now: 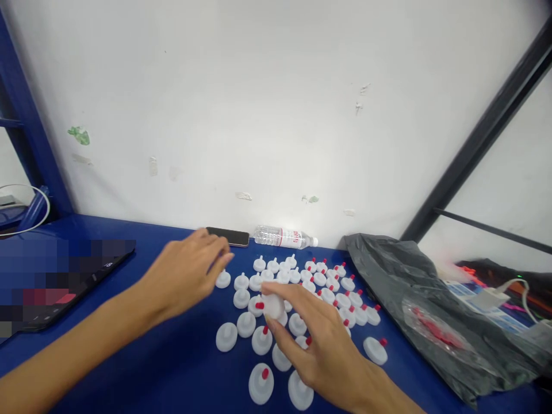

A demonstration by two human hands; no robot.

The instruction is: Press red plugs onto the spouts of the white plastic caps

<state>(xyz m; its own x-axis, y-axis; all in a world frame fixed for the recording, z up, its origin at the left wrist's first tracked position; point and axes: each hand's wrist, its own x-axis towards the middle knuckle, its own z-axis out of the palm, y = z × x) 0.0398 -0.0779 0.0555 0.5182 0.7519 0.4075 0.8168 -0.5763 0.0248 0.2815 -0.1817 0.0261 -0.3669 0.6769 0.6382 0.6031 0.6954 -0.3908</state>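
Note:
My right hand point(319, 339) grips a white round plastic disc with a spout point(274, 307) between thumb and fingers; a red cap on its spout points left. Farther left, my left hand point(190, 270) hovers over the blue table point(172, 368) with loosely bent fingers, and I see nothing in it. Close by its fingertips lies an uncapped white disc point(223, 280). Many similar discs stand spout-up around my right hand. Those to the right mostly wear red caps, like the capped disc point(375, 350); several at the back left are bare.
Against the wall lie a phone point(230, 237) and a clear plastic bottle point(284, 237) on its side. A dark grey plastic bag point(401, 287) covers the right side, with a clear packet of red pieces point(435, 330) on it. A dark-edged screen point(86, 287) lies at left.

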